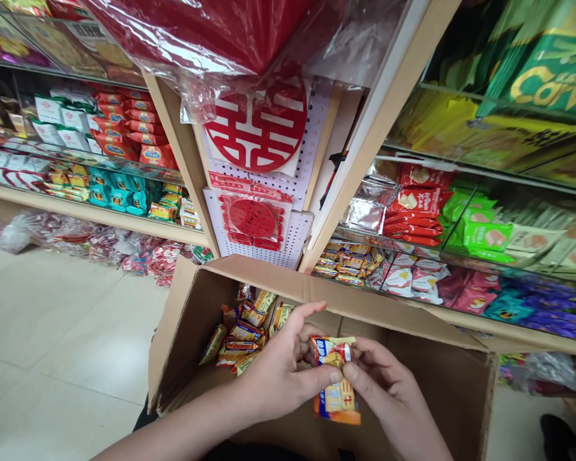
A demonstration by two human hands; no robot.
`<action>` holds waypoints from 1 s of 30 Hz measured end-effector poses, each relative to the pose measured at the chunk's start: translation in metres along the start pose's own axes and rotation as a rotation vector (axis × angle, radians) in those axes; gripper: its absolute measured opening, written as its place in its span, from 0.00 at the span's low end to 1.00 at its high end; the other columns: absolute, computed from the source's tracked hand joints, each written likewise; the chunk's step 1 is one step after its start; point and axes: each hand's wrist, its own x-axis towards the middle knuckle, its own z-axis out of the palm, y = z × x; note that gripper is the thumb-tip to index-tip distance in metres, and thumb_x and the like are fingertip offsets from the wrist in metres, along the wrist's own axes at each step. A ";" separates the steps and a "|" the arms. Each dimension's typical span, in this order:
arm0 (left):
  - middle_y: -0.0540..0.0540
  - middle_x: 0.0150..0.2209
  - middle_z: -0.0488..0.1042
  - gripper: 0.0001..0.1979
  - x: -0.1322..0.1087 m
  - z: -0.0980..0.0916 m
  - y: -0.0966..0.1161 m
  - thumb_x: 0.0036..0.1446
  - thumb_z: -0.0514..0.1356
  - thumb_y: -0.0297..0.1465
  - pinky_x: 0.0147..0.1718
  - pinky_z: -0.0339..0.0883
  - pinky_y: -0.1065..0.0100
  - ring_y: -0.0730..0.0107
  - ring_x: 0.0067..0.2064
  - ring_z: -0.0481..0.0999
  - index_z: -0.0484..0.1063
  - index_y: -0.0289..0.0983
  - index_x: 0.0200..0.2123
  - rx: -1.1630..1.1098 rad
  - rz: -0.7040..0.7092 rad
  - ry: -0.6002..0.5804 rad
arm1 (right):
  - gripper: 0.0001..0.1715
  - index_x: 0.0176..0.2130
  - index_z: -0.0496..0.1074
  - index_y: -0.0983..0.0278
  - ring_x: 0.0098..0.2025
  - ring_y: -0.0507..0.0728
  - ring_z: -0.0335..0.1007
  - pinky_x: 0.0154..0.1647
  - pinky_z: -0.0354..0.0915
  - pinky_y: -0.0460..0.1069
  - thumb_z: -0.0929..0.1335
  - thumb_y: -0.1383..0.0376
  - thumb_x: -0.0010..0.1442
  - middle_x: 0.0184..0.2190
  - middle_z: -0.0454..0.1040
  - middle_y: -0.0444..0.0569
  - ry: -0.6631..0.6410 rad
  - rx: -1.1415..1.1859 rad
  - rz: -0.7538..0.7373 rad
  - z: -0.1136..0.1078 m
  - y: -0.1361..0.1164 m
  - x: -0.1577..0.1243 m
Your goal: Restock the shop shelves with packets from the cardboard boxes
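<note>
**A:** Where are the hands, and what are they doing?

**B:** They meet low in the middle of the view, above an open cardboard box (454, 384). The left hand (281, 368) and the right hand (388, 390) both pinch the same orange-and-yellow snack packets (335, 384). Each thumb presses on the front with the fingers behind. The left forefinger arches over the top.

**A:** Which way do the packets point?

**B:** Their long axis runs nearly straight up and down the picture. The upper end points toward the shelves and the lower end toward the person, leaning slightly right. The printed face is turned to the camera. There seem to be two packets, one above the other, but I cannot tell whether they are joined.

**A:** What is around them?

**B:** A heap of similar loose packets (242, 336) lies in the box's far left corner, just left of the left hand. Behind the box stands a white pegboard panel (300, 192). A red paper cut-out (256, 125) in clear plastic hangs on it. To the right is a shelf with red packs (415, 211) beside green packs (480, 234). To the left there are more stocked shelves above a pale tiled floor (52, 333), with clear bags of red goods (77, 237) on the floor.

**A:** Does anything stand in the way?

**B:** The thumbs cover the middle of the packets. The box's far wall rises between the hands and the lowest right shelf.
</note>
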 end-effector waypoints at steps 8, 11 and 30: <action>0.49 0.36 0.63 0.37 -0.002 -0.002 -0.001 0.48 0.57 0.22 0.37 0.61 0.67 0.73 0.36 0.66 0.40 0.44 0.57 0.229 -0.008 -0.062 | 0.20 0.45 0.68 0.58 0.38 0.53 0.66 0.37 0.65 0.45 0.68 0.63 0.50 0.36 0.69 0.47 -0.066 -0.162 -0.078 -0.002 -0.008 0.004; 0.50 0.34 0.64 0.39 -0.004 -0.005 0.000 0.47 0.57 0.22 0.38 0.61 0.66 0.74 0.35 0.66 0.39 0.44 0.58 0.361 0.001 -0.112 | 0.10 0.31 0.72 0.63 0.34 0.53 0.65 0.32 0.64 0.43 0.66 0.60 0.51 0.29 0.68 0.46 -0.089 -0.145 -0.030 -0.005 -0.011 0.007; 0.46 0.38 0.69 0.14 0.017 -0.056 0.044 0.52 0.55 0.25 0.41 0.61 0.64 0.68 0.41 0.67 0.62 0.40 0.44 1.165 0.691 0.340 | 0.21 0.43 0.66 0.60 0.34 0.55 0.70 0.34 0.66 0.47 0.67 0.56 0.49 0.38 0.73 0.48 0.332 -0.562 -0.211 -0.067 -0.043 0.040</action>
